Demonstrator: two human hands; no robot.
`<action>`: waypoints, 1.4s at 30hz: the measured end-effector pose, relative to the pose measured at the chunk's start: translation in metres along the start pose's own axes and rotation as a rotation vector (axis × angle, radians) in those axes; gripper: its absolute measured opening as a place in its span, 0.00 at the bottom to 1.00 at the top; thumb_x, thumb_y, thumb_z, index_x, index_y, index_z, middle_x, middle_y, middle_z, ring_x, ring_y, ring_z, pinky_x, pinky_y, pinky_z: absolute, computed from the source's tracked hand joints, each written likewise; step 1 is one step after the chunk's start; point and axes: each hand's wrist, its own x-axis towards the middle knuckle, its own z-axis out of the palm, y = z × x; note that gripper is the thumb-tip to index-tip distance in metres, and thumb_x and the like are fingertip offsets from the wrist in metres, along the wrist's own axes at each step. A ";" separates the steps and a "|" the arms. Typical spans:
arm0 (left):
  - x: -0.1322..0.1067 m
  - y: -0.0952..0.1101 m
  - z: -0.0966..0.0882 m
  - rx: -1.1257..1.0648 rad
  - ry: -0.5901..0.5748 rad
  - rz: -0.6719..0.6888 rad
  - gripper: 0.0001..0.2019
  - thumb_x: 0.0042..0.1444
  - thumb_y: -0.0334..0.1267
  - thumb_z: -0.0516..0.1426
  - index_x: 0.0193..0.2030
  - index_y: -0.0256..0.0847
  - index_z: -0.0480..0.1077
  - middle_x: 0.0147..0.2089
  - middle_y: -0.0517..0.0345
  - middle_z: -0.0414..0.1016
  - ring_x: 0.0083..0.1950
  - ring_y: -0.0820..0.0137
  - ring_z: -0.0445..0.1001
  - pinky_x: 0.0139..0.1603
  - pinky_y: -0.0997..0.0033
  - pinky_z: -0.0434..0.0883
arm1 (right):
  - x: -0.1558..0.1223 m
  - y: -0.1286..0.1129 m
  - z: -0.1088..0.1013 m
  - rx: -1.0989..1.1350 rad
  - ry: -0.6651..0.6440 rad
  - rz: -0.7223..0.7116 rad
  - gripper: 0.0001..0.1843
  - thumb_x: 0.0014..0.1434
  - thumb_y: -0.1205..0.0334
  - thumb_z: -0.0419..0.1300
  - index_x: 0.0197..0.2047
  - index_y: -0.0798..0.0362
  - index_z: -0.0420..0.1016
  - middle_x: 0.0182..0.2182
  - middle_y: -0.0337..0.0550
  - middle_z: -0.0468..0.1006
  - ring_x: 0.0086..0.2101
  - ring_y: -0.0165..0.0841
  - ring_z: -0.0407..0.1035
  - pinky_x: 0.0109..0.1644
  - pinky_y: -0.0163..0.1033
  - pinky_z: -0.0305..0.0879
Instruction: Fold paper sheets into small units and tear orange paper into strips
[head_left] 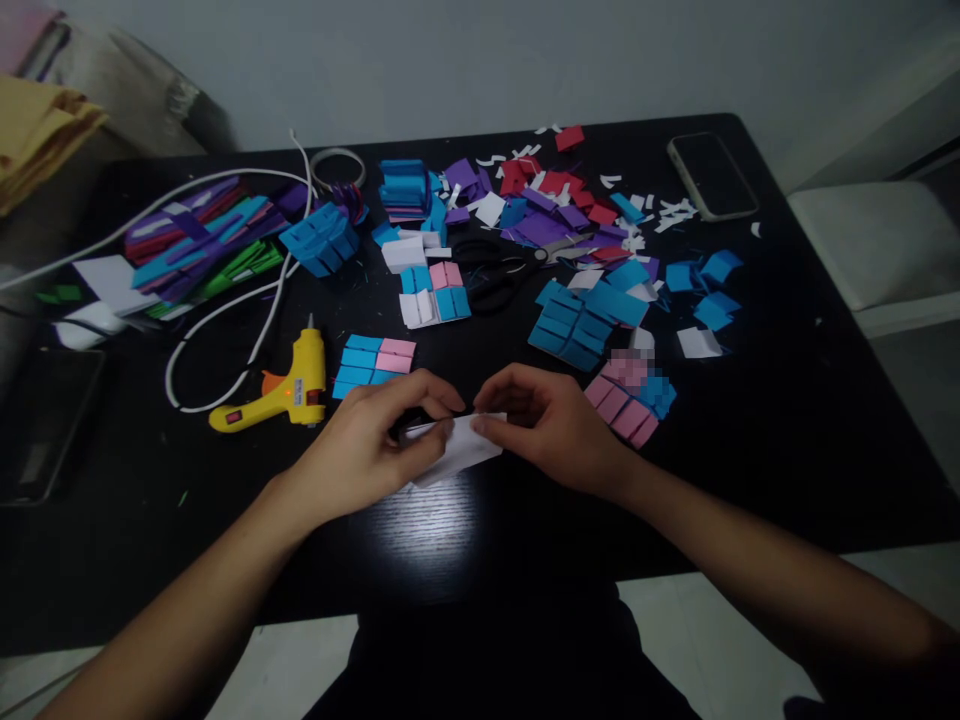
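Both my hands meet over the near middle of a black table (787,420). My left hand (375,445) and my right hand (551,425) each pinch one end of a small white folded paper piece (461,445), fingers closed on it. Just behind my left hand lies a blue and pink folded paper block (373,362). Beside my right hand lies a pink and blue folded block (628,402). A yellow glue gun (289,385) rests to the left of my left hand.
Black scissors (495,272), many blue, purple, red and white paper pieces (555,215) and strips (202,235) cover the far half. A white cable (225,310) loops at left. A phone (711,175) lies far right, a dark tablet (45,420) at left.
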 end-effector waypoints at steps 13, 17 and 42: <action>-0.001 -0.001 0.001 -0.098 -0.118 -0.093 0.10 0.64 0.32 0.62 0.50 0.47 0.74 0.44 0.64 0.82 0.43 0.73 0.82 0.36 0.80 0.74 | -0.002 0.001 0.000 -0.054 -0.021 -0.047 0.08 0.56 0.65 0.72 0.40 0.52 0.80 0.36 0.40 0.84 0.36 0.32 0.80 0.39 0.36 0.75; -0.001 -0.001 -0.006 -0.110 -0.203 -0.110 0.12 0.66 0.33 0.58 0.54 0.47 0.73 0.47 0.62 0.84 0.40 0.72 0.83 0.29 0.80 0.72 | -0.001 0.001 -0.002 -0.075 -0.018 -0.049 0.08 0.56 0.65 0.72 0.39 0.52 0.80 0.36 0.39 0.84 0.36 0.32 0.80 0.40 0.37 0.75; -0.001 -0.004 0.009 -0.110 0.100 -0.151 0.14 0.66 0.40 0.63 0.57 0.49 0.74 0.39 0.64 0.84 0.37 0.72 0.81 0.28 0.79 0.71 | -0.004 -0.002 0.001 0.090 -0.071 -0.065 0.23 0.51 0.66 0.78 0.48 0.51 0.76 0.44 0.41 0.81 0.44 0.35 0.80 0.49 0.39 0.79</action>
